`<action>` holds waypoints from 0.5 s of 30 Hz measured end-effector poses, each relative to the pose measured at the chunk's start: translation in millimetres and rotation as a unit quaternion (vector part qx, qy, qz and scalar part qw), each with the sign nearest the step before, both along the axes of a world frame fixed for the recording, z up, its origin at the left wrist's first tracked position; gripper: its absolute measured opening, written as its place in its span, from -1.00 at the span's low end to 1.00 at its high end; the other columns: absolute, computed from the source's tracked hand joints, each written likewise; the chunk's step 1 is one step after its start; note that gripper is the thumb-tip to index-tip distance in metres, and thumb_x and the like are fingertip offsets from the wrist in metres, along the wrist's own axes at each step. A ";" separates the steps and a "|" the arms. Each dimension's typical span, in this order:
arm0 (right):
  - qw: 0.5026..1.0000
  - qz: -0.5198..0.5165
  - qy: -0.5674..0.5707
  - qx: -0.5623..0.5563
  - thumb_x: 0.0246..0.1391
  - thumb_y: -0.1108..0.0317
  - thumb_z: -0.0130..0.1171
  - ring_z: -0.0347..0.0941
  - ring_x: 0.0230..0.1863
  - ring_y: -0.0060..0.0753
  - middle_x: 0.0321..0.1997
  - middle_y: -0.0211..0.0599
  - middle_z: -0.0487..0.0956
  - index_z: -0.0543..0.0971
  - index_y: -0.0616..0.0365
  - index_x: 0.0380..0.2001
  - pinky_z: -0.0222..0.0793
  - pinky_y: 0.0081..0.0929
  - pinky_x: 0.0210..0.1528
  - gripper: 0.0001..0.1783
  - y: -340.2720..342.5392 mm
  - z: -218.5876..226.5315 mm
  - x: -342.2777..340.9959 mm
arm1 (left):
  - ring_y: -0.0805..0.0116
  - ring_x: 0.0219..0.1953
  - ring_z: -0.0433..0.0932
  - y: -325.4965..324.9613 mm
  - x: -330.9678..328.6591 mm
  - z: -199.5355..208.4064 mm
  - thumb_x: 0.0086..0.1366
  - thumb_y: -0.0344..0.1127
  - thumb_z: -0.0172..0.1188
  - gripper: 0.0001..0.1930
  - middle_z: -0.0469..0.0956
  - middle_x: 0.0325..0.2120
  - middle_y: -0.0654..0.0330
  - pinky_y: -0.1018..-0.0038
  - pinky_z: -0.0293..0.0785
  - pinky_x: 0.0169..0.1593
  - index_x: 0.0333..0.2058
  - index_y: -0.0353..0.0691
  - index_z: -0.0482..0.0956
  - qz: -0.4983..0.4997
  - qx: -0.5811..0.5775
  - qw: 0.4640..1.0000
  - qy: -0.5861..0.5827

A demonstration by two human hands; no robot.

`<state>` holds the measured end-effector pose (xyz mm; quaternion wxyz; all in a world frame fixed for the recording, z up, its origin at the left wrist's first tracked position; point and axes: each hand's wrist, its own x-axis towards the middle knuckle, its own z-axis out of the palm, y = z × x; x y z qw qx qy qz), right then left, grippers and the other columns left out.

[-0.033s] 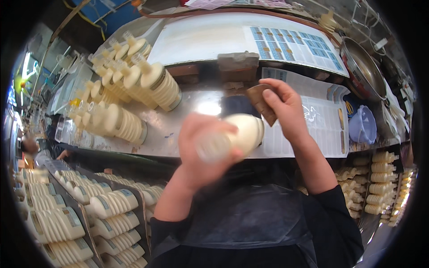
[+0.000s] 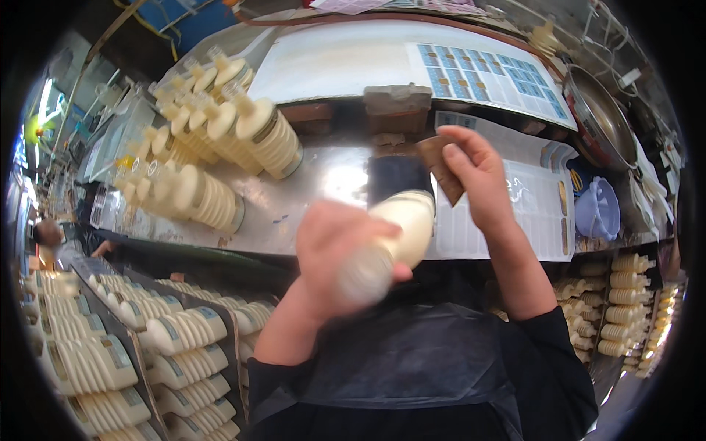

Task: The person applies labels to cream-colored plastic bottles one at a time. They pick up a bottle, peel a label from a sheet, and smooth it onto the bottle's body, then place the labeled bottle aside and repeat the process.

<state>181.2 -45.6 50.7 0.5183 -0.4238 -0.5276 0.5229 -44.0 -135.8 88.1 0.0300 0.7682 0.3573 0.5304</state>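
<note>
The cream-coloured bottle (image 2: 406,226), wrapped by the curled fingers of the left hand (image 2: 329,246) over the front of the metal bench (image 2: 281,202), is best held steady while the flat brown scraper-like piece (image 2: 439,170) is pinched by the right hand (image 2: 482,180).

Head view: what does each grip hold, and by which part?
Left grip: a cream bottle, around its blurred neck end. Right grip: a flat brown piece, pinched near its upper end.
</note>
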 end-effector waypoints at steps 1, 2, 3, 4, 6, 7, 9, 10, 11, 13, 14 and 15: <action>0.999 0.008 0.033 -0.012 0.40 0.42 0.07 0.52 -0.01 -0.62 0.02 -0.40 0.61 0.53 0.14 0.19 0.45 -0.63 0.07 -0.66 2.0 -1.1 4.1 | 0.29 -0.40 0.47 -13.4 -1.6 2.5 0.06 -0.02 0.53 -0.66 0.50 -0.37 0.32 0.35 0.39 -0.28 -0.27 -0.05 0.72 0.016 0.036 0.999 0.034; 0.999 0.007 0.028 -0.019 0.41 0.40 0.04 0.52 0.02 -0.61 0.05 -0.39 0.60 0.50 0.17 0.23 0.44 -0.61 0.09 -0.63 5.8 -6.1 12.2 | 0.31 -0.42 0.45 -25.6 -3.8 0.6 0.05 0.01 0.51 -0.64 0.45 -0.39 0.36 0.36 0.37 -0.31 -0.25 -0.04 0.72 0.031 0.071 0.995 0.065; 0.999 -0.008 0.028 -0.029 0.41 0.40 0.03 0.51 0.05 -0.59 0.08 -0.37 0.59 0.48 0.19 0.24 0.43 -0.59 0.12 -0.62 9.3 -8.6 17.6 | 0.34 -0.44 0.43 -34.3 -7.6 -2.4 0.09 0.01 0.48 -0.65 0.41 -0.40 0.37 0.37 0.35 -0.32 -0.22 -0.03 0.72 0.054 0.104 0.988 0.098; 0.999 -0.023 0.028 -0.039 0.42 0.40 0.02 0.50 0.09 -0.57 0.12 -0.34 0.58 0.47 0.20 0.26 0.42 -0.57 0.16 -0.60 12.6 -11.4 22.9 | 0.36 -0.45 0.40 -42.6 -12.3 -6.4 0.13 0.01 0.45 -0.66 0.36 -0.41 0.38 0.38 0.32 -0.34 -0.20 -0.02 0.72 0.077 0.135 0.979 0.131; 0.996 -0.035 0.049 -0.061 0.42 0.40 0.01 0.48 0.16 -0.53 0.19 -0.30 0.56 0.45 0.24 0.28 0.39 -0.54 0.22 -0.58 17.4 -18.8 37.5 | 0.38 -0.31 0.38 -54.8 -29.6 -13.3 0.18 0.09 0.47 -0.63 0.35 -0.23 0.36 0.42 0.39 -0.27 -0.21 -0.03 0.70 0.138 0.154 0.955 0.212; 0.995 -0.039 0.052 -0.073 0.41 0.41 0.00 0.47 0.19 -0.50 0.24 -0.29 0.54 0.45 0.26 0.29 0.37 -0.53 0.24 -0.57 18.0 -22.0 44.3 | 0.38 -0.31 0.38 -57.2 -35.8 -15.1 0.18 0.08 0.46 -0.63 0.35 -0.23 0.36 0.42 0.39 -0.27 -0.21 -0.03 0.70 0.164 0.156 0.949 0.219; 0.993 -0.047 0.055 -0.092 0.40 0.42 0.01 0.48 0.16 -0.50 0.19 -0.30 0.55 0.47 0.24 0.28 0.40 -0.52 0.20 -0.57 14.9 -23.9 51.2 | 0.31 -0.31 0.41 -59.0 -50.5 -17.0 0.23 0.03 0.44 -0.66 0.40 -0.24 0.32 0.37 0.40 -0.26 -0.20 -0.08 0.68 0.214 0.145 0.941 0.217; 0.992 -0.056 0.054 -0.097 0.40 0.42 0.02 0.48 0.13 -0.51 0.15 -0.30 0.56 0.48 0.22 0.27 0.42 -0.53 0.16 -0.58 14.7 -27.3 57.9 | 0.28 -0.30 0.43 -56.2 -60.1 -21.4 0.23 0.01 0.44 -0.66 0.43 -0.25 0.30 0.34 0.40 -0.25 -0.20 -0.09 0.68 0.243 0.138 0.940 0.195; 0.990 -0.058 0.058 -0.115 0.40 0.43 0.02 0.48 0.14 -0.50 0.16 -0.30 0.56 0.49 0.21 0.27 0.42 -0.51 0.17 -0.58 15.8 -28.8 65.0 | 0.25 -0.30 0.45 -51.4 -70.1 -25.4 0.22 0.00 0.45 -0.65 0.45 -0.27 0.27 0.31 0.41 -0.24 -0.20 -0.11 0.67 0.270 0.130 0.938 0.174; 0.987 -0.074 0.073 -0.123 0.39 0.42 0.02 0.49 0.15 -0.46 0.15 -0.31 0.56 0.51 0.18 0.26 0.42 -0.47 0.19 -0.59 20.0 -40.4 89.9 | 0.11 -0.28 0.51 -40.2 -86.3 -27.5 0.19 -0.03 0.46 -0.64 0.53 -0.33 0.16 0.20 0.42 -0.19 -0.20 -0.16 0.67 0.317 0.089 0.938 0.105; 0.985 -0.083 0.082 -0.126 0.38 0.43 0.02 0.49 0.15 -0.44 0.14 -0.31 0.57 0.52 0.18 0.24 0.42 -0.46 0.20 -0.60 20.6 -44.5 104.8 | 0.05 -0.26 0.51 -30.3 -98.5 -33.0 0.17 -0.06 0.47 -0.62 0.53 -0.34 0.11 0.17 0.43 -0.14 -0.19 -0.22 0.67 0.335 0.074 0.936 0.080; 0.983 -0.093 0.091 -0.132 0.37 0.43 0.02 0.49 0.16 -0.43 0.14 -0.31 0.57 0.52 0.18 0.23 0.42 -0.45 0.22 -0.60 20.2 -47.0 119.3 | 0.02 -0.25 0.51 -20.8 -111.0 -36.7 0.18 -0.11 0.47 -0.64 0.54 -0.34 0.09 0.17 0.43 -0.13 -0.19 -0.24 0.66 0.358 0.069 0.928 0.076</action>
